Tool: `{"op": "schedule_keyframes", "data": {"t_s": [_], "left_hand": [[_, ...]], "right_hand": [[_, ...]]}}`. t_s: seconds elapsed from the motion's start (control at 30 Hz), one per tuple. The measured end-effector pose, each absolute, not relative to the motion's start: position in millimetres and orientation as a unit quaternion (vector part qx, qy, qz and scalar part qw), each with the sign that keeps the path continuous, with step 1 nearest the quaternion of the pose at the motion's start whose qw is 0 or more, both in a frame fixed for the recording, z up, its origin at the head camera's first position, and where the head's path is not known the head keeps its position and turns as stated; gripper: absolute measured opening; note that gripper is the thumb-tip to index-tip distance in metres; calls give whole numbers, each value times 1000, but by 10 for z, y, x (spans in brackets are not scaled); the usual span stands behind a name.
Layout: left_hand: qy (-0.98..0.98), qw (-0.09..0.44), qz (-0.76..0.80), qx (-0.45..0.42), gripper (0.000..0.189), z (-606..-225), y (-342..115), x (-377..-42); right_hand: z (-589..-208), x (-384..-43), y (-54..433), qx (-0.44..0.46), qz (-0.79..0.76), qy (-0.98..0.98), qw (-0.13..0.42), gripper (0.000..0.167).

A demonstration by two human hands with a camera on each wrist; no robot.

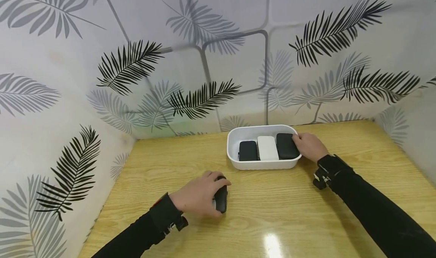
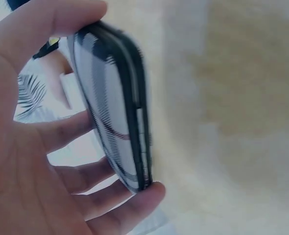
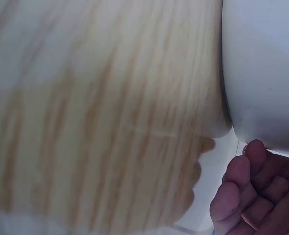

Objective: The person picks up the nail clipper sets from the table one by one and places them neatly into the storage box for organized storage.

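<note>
My left hand (image 1: 201, 193) grips a slim, rounded case (image 1: 221, 200) by its two ends, at the middle front of the table. In the left wrist view this case (image 2: 110, 103) shows a grey-and-white plaid face, a black rim and a hinge along one edge. Behind it stands a white plastic bin (image 1: 262, 165). My right hand (image 1: 310, 146) holds the bin's right end, thumb at the rim and curled fingers (image 3: 226, 199) by the outer wall. Inside, side by side, are a black case (image 1: 248, 151), a white case (image 1: 268, 148) and another black case (image 1: 287, 146).
The wood-grain table (image 1: 272, 205) reaches back to a hanging cloth (image 1: 231, 68) printed with feathers and leaves, which also encloses both sides. The bin stands near the table's back edge. Dark bands with small devices sit on both wrists.
</note>
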State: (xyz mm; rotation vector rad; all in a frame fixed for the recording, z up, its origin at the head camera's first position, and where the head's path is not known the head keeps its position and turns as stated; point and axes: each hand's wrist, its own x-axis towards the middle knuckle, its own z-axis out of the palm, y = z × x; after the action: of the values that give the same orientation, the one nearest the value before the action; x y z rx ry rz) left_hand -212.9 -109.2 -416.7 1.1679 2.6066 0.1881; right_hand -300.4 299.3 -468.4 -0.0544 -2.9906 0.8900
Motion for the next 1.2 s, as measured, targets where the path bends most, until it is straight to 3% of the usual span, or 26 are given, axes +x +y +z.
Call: {"op": "schedule_keyframes", "data": {"t_s": [0.23, 0.5, 1.2], "left_hand": [[907, 80, 84, 406, 89, -3862, -816, -2389], [912, 43, 77, 401, 92, -3773, -472, -2773], [922, 100, 111, 358, 76, -3863, -29, -3272]], "right_hand": [[-4663, -2997, 3025, -19, 286, -958, 11, 49], [-4670, -3011, 3022, -23, 287, -957, 18, 48], [-4733, -3035, 3029, -21, 295, -955, 37, 48]]}}
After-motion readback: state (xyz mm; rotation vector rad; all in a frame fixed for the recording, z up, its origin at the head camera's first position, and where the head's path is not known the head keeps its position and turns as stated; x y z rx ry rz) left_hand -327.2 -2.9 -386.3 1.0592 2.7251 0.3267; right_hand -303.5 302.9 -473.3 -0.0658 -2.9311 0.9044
